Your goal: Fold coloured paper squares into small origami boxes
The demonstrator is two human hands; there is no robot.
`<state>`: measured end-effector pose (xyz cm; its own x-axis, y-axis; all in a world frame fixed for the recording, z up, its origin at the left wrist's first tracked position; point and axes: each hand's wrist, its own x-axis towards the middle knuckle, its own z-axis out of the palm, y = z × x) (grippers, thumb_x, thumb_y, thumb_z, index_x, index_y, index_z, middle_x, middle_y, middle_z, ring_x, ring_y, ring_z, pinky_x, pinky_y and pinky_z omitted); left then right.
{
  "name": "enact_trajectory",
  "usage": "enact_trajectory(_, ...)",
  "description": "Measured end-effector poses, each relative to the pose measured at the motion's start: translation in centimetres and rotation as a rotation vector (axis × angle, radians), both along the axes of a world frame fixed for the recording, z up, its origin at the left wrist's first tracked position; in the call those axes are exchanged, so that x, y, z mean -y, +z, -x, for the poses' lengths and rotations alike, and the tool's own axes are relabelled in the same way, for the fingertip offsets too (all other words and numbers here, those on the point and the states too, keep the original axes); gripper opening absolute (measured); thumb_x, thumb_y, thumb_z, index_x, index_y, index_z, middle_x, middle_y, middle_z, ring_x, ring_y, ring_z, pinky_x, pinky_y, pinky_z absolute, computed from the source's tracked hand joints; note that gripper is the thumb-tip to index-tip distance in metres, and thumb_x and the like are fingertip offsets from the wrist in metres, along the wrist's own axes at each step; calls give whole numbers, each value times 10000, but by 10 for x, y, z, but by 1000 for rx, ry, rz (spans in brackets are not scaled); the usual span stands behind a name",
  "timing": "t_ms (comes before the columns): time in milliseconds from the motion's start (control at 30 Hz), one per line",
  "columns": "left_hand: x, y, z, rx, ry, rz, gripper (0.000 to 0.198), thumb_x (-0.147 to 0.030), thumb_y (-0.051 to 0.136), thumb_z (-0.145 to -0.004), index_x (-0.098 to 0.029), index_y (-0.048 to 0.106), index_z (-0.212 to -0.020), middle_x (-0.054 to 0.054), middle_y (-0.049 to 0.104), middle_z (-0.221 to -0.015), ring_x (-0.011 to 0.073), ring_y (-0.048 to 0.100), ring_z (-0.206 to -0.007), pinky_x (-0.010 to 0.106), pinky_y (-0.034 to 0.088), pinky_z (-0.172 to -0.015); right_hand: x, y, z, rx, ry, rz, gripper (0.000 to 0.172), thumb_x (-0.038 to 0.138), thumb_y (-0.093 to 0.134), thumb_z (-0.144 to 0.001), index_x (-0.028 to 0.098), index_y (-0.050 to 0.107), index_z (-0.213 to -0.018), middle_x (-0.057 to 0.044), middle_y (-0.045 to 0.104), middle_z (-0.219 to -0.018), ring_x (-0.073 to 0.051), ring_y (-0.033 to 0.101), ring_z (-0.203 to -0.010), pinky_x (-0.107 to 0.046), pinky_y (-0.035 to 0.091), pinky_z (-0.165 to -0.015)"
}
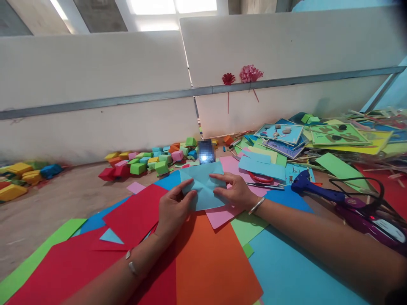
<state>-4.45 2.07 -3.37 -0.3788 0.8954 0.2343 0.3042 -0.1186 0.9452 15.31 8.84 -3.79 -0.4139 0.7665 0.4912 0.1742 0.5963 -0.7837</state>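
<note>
Your left hand (pixel 174 206) and right hand (pixel 237 191) both had hold of that light-blue paper (pixel 203 188); orange sheet (pixel 213 262) sat near; colored cubes (pixel 137 169) far left.

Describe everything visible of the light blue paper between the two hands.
The light blue paper is a thin, matte, four-sided piece, with creases meeting near its middle. It faces the camera, roughly level from side to side, beyond the orange sheet. The left hand and right hand hold its opposite sides, a finger and thumb of each showing on its face.
</note>
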Motion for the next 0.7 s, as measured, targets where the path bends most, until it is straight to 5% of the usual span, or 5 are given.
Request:
enact_trajectory(167, 0, -1, 0, 5, 9, -15, 480, -485, 790, -664, -197, 767, -1048, 32, 722, -848, 158, 578, -712, 261, 472, -640, -2, -1, 1, -50, -65, 20, 362, 197, 698, -779, 187, 734, -1139, -72, 717, -979, -172, 621, -845, -297, 499, -727)
enact_trajectory(433, 0, 2, 1, -135, 27, -128, 284, -464, 718, -717, -207, 745, -836, 31, 665, -836, 173, 578, -739, 285, 463, -664, -2, -2, 3, -160, -170, -34, 137, 186, 717, -784, 197, 763, -913, -24, 612, -815, -145, 561, -747, -272, 481, -666)
enact_trajectory(567, -2, 4, 2, -162, 69, -186, 194, -411, 728, -693, -225, 701, -743, 16, 580, -833, 179, 528, -797, 295, 447, -734, -2, -1, 2, -226, -217, -132, 66, 200, 767, -746, 219, 770, -809, -40, 561, -897, -178, 564, -893, -322, 492, -812)
enact_trajectory(700, -3, 3, 0, -99, -9, -197, 249, -462, 652, -751, -220, 595, -773, 42, 632, -952, 203, 584, -919, 304, 489, -771, -2, -1, 3, -262, -105, -24, 55, 250, 701, -797, 206, 734, -806, -52, 637, -943, -184, 595, -903, -340, 497, -829)
